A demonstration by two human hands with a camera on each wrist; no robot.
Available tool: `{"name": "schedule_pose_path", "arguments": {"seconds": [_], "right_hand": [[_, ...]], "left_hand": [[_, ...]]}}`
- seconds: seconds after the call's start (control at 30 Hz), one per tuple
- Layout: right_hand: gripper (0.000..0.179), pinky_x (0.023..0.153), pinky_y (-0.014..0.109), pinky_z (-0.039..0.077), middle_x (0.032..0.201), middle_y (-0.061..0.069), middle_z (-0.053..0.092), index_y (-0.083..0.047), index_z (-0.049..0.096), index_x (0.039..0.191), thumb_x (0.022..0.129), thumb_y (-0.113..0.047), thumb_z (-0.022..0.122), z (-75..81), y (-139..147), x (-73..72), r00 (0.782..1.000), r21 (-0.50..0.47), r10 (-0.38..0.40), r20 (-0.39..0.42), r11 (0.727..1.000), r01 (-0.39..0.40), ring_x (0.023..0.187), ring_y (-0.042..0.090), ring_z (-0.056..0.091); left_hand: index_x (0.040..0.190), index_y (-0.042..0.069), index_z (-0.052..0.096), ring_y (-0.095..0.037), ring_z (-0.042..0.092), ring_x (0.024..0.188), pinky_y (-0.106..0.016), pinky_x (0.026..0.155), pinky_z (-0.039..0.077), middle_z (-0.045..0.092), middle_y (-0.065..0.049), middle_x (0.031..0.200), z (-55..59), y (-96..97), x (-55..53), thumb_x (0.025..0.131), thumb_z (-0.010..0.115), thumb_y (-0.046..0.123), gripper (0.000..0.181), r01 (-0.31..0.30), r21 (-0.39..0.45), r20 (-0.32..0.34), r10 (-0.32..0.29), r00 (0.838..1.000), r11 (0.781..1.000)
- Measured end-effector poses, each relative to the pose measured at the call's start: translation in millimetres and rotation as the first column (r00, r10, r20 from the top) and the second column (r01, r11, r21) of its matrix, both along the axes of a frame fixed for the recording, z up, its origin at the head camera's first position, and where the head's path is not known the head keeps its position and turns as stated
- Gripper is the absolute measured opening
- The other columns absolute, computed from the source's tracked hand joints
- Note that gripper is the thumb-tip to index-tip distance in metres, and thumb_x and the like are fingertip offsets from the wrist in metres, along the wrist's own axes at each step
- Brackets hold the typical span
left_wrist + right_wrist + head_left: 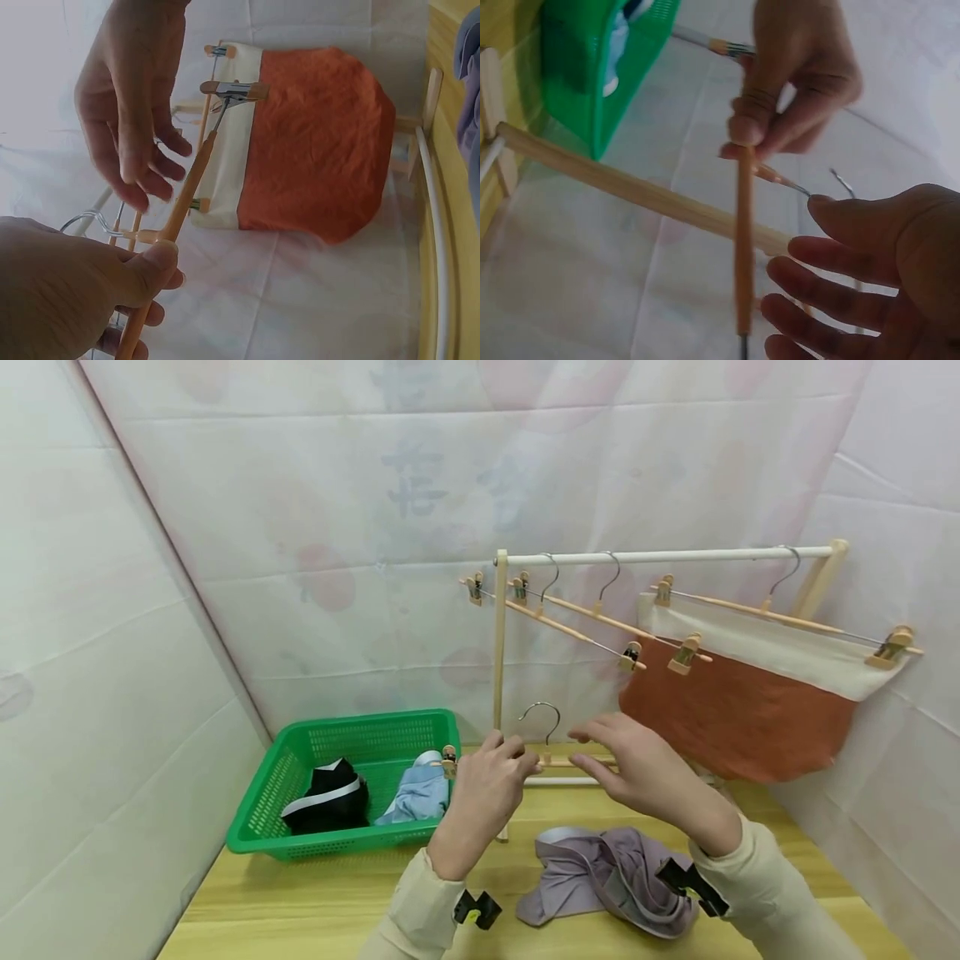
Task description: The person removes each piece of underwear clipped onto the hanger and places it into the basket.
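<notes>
A wooden clip hanger (557,762) with a metal hook is held up in front of the rack, and my left hand (491,789) pinches its bar left of the hook. In the left wrist view, the thumb presses on the hanger bar (187,187) close to the hook's base. My right hand (651,777) is beside the right part of the bar, fingers spread and not wrapped round it; the right wrist view shows the fingers (832,289) apart from the wood. Below the hands, a crumpled mauve garment (607,877) lies on the table.
The rack's white rail (675,557) carries two bare clip hangers (558,625) and a third with a rust-and-cream cloth piece (735,702) clipped to it. At left stands a green basket (341,843) holding a black garment (330,797) and a light blue garment (420,789). A wall encloses the table (300,902).
</notes>
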State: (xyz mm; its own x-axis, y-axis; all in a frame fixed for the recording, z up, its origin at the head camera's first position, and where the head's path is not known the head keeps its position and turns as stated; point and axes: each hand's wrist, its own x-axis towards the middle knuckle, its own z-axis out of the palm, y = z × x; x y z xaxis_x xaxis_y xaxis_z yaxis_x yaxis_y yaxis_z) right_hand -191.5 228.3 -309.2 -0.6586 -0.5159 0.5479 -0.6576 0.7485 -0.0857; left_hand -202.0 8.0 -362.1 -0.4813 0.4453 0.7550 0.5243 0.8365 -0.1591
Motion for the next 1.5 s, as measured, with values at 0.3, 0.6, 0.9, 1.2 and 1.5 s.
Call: {"name": "schedule_pose_path", "arguments": {"seconds": [0.3, 0.6, 0.9, 1.2, 1.5], "right_hand": [[0.008, 0.065, 0.023, 0.051, 0.088, -0.010, 0.070, -0.019, 0.074, 0.102, 0.095, -0.021, 0.072, -8.3, -10, -8.8, 0.986, 0.045, 0.055, 0.159, 0.997, -0.063, 0.077, 0.004, 0.063], [0.009, 0.060, 0.024, 0.050, 0.080, -0.012, 0.068, -0.021, 0.073, 0.092, 0.096, -0.014, 0.070, -19.4, -7, -14.4, 0.952, -0.090, 0.149, 0.266, 0.987, -0.130, 0.067, -0.003, 0.055], [0.011, 0.061, 0.019, 0.047, 0.082, -0.011, 0.068, -0.020, 0.072, 0.094, 0.095, -0.009, 0.071, -20.7, -3, -9.5, 0.964, -0.124, 0.133, 0.229, 0.986, -0.107, 0.067, -0.004, 0.052], [0.014, 0.057, 0.020, 0.045, 0.076, -0.014, 0.061, -0.022, 0.069, 0.092, 0.095, -0.009, 0.070, -13.2, 13, -6.3, 0.973, -0.160, 0.103, 0.208, 0.985, -0.070, 0.064, -0.003, 0.049], [0.012, 0.055, 0.020, 0.045, 0.076, -0.011, 0.061, -0.018, 0.072, 0.092, 0.093, -0.006, 0.072, -4.2, 35, -1.3, 0.984, -0.135, 0.029, 0.175, 0.991, -0.005, 0.062, -0.003, 0.048]], "left_hand": [[0.086, 0.027, 0.079, -0.011, 0.053, 0.069, -0.023, 0.046, 0.048, 0.064, 0.008, 0.079, 0.1, 2.9, 3.4, 0.093, 0.071, 0.036, 0.014, 0.003, -0.012, 0.024, -0.003, 1.000, 1.000], [0.084, 0.027, 0.078, -0.010, 0.050, 0.067, -0.022, 0.043, 0.041, 0.061, 0.008, 0.077, 1.7, 8.0, 5.4, 0.093, 0.071, 0.036, 0.015, 0.016, -0.011, 0.039, -0.015, 0.999, 1.000], [0.093, 0.021, 0.073, -0.010, 0.062, 0.082, -0.023, 0.057, 0.055, 0.068, 0.007, 0.090, 1.6, 10.3, 8.7, 0.096, 0.070, 0.034, 0.014, 0.050, 0.018, 0.037, -0.051, 0.998, 0.999], [0.113, 0.020, 0.069, -0.014, 0.064, 0.097, -0.023, 0.075, 0.057, 0.068, 0.002, 0.110, 0.4, 12.8, 11.9, 0.095, 0.071, 0.019, 0.018, 0.198, 0.055, -0.028, -0.197, 0.980, 0.979], [0.110, 0.020, 0.068, -0.009, 0.065, 0.093, -0.021, 0.078, 0.056, 0.066, 0.006, 0.102, -13.3, 23.1, 16.4, 0.093, 0.073, 0.020, 0.018, 0.336, 0.008, 0.079, -0.335, 0.939, 0.942]]}}
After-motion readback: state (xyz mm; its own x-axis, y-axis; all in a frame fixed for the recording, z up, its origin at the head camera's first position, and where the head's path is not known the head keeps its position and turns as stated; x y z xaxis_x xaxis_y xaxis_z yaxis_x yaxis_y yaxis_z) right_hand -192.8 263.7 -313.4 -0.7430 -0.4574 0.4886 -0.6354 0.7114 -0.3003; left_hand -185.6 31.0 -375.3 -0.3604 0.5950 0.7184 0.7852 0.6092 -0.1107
